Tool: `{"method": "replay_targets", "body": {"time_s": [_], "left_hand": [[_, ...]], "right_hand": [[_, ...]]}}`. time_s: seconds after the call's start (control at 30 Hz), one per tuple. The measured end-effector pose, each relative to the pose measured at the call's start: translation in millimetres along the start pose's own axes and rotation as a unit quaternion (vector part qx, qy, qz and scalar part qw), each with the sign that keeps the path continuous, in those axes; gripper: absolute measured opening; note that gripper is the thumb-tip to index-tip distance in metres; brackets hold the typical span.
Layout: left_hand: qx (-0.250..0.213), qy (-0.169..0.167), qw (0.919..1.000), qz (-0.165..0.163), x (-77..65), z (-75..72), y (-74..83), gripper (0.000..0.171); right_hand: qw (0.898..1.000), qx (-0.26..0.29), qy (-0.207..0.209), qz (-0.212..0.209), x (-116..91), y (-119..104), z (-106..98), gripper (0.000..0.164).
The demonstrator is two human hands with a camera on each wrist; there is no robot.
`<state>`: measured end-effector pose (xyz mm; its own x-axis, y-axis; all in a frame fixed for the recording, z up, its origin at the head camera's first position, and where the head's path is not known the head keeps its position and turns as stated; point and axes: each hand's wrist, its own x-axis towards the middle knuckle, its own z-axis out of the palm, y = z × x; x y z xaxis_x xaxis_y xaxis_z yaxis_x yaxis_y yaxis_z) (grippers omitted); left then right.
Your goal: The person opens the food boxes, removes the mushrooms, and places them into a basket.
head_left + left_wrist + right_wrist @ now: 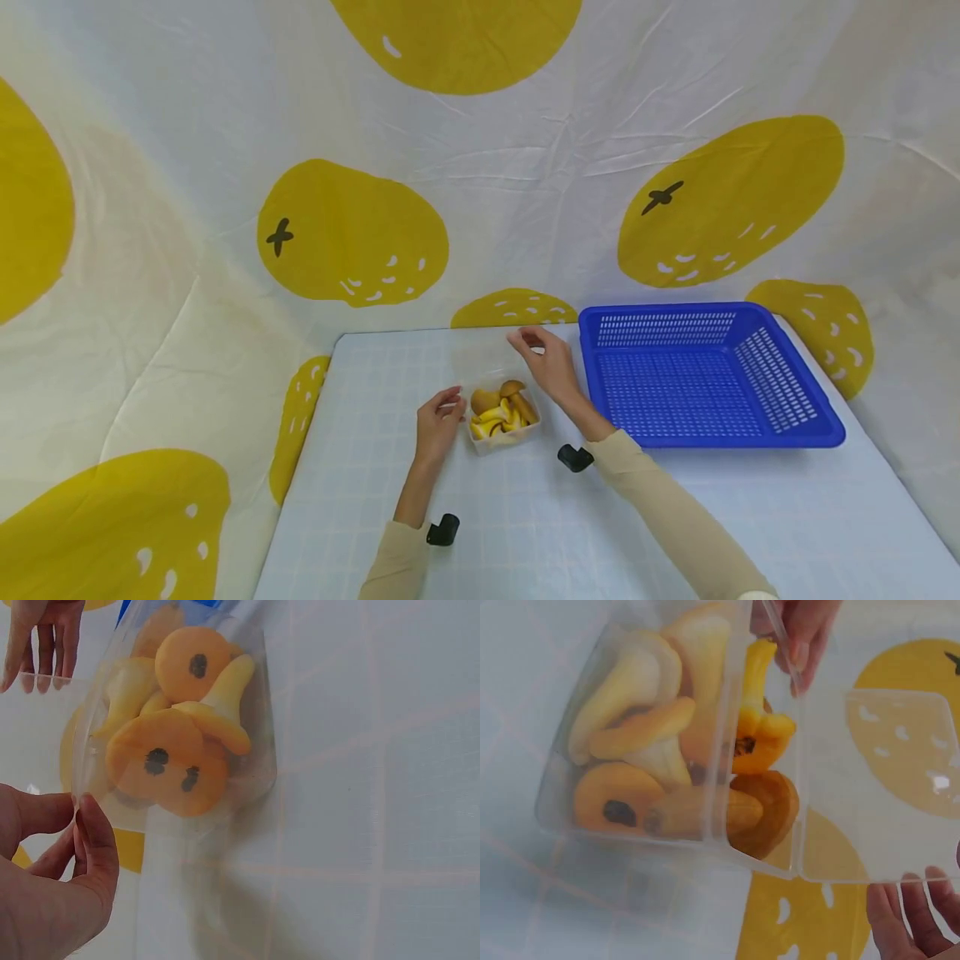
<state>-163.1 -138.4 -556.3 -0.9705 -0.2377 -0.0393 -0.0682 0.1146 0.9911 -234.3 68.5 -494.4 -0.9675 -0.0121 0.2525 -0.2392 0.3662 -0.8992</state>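
Note:
A clear plastic box (504,444) stands on the table, its hinged lid (480,357) raised and tipped back. Inside lie several mushrooms: yellow ones (491,417) and brown-capped ones (512,388), some with dark spots underneath in the left wrist view. My left hand (437,429) is at the box's left side, pinching its rim between thumb and fingers (97,832). At the lid's right edge, my right hand (551,365) holds the lid, with fingers (922,915) behind the edge and the thumb mostly outside the right wrist view.
A blue plastic basket (708,375) with slotted walls stands to the right of the box, close to my right forearm. Behind the table (517,525) hangs a pale cloth (510,217) printed with yellow fruit shapes. Small black devices sit at both wrists.

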Motion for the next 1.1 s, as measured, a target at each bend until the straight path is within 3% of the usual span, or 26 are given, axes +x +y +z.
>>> {"method": "replay_targets", "body": {"time_s": [0.2, 0.5, 0.83, 1.1], "left_hand": [[-0.009, 0.003, 0.9999, -0.002, -4.8, 0.4, -0.8, 0.03], [-0.03, 0.012, 0.9995, -0.004, -12.4, 1.6, 0.7, 0.031], [-0.041, 0.007, 0.9991, 0.0, -32.4, 1.9, 35.1, 0.028], [-0.059, 0.012, 0.9981, -0.009, -34.6, 2.6, 34.2, 0.028]], "right_hand": [[1.0, -0.028, -0.007, 0.006, 12, 0, 2, 0.037], [1.0, -0.003, -0.026, 0.009, 23, 11, 9, 0.028], [0.997, -0.024, -0.041, 0.059, 29, 26, 15, 0.025], [0.994, -0.034, -0.036, 0.1, 28, 37, 20, 0.017]]}}
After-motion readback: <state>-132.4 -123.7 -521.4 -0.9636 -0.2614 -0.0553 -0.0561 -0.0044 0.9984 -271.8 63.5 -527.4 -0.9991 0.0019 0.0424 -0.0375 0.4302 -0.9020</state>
